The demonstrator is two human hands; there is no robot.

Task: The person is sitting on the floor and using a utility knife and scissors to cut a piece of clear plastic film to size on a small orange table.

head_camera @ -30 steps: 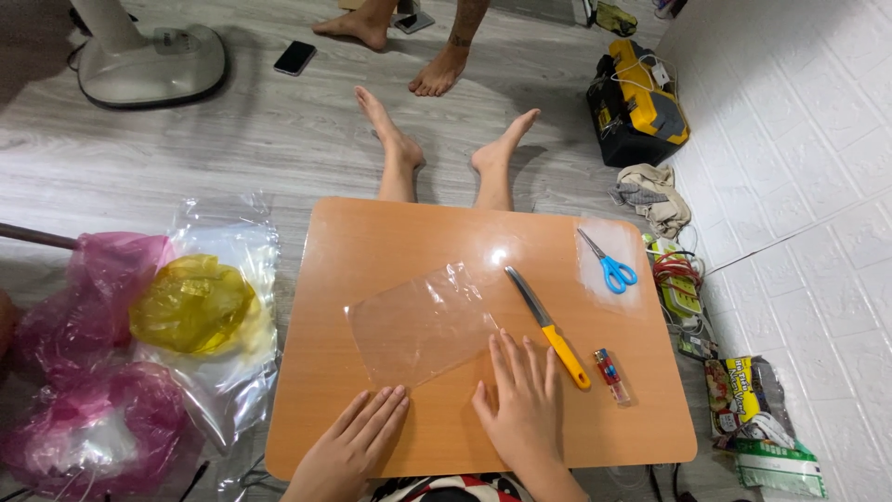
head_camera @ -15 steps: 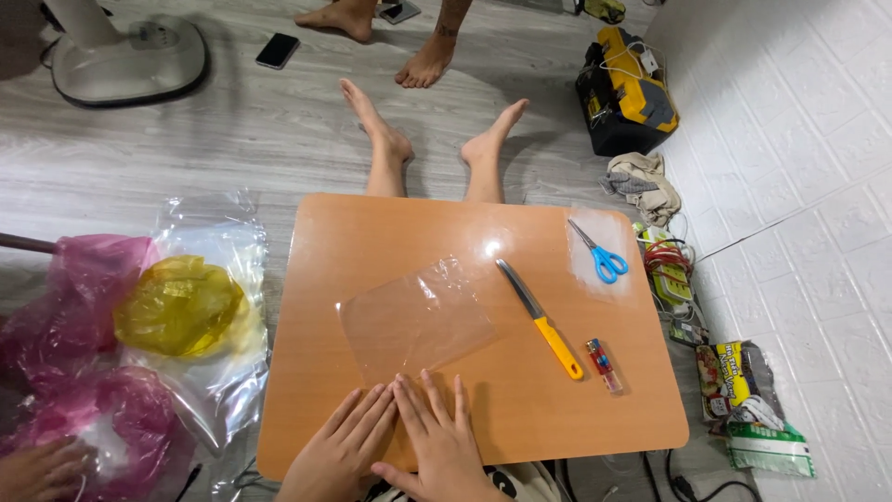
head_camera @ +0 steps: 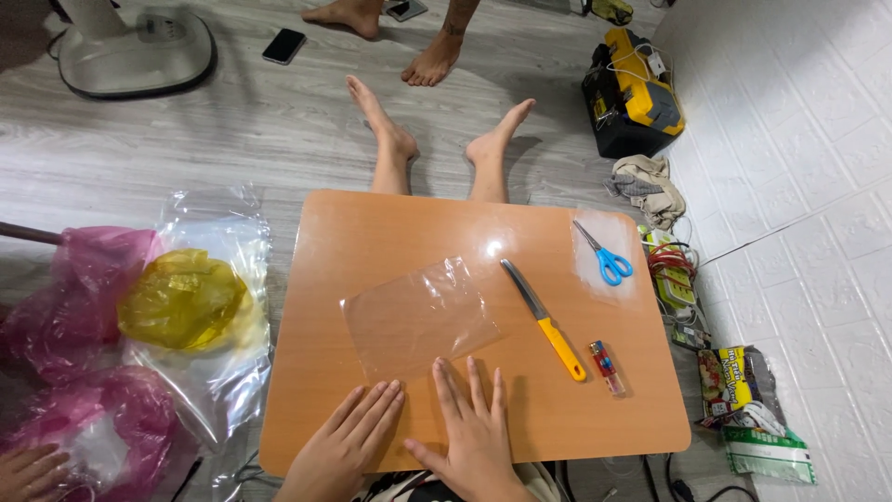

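Note:
A clear plastic bag [head_camera: 420, 314] lies flat in the middle of a small orange table [head_camera: 390, 232]. My left hand [head_camera: 346, 446] rests palm down on the table's near edge, fingers together, just below the bag. Beside it my right hand [head_camera: 469, 432] lies flat with fingers spread, its fingertips close to the bag's near edge. Neither hand holds anything. To the right of the bag lie a yellow-handled knife [head_camera: 544, 319], a small red lighter [head_camera: 608, 366] and blue-handled scissors [head_camera: 601, 254].
My bare legs [head_camera: 395, 139] stretch out under the table. Another person's feet [head_camera: 432, 65] stand beyond. Pink and yellow plastic bags [head_camera: 177, 297] lie on the floor at left, with someone's hand [head_camera: 28, 469] at the bottom left corner. A fan base [head_camera: 130, 51], phone [head_camera: 283, 45], tool bag [head_camera: 632, 93] and snack packets [head_camera: 743, 400] surround.
My right hand slid left from beside the knife to the table's near edge, next to my left hand. A hand has come into view at the bottom left.

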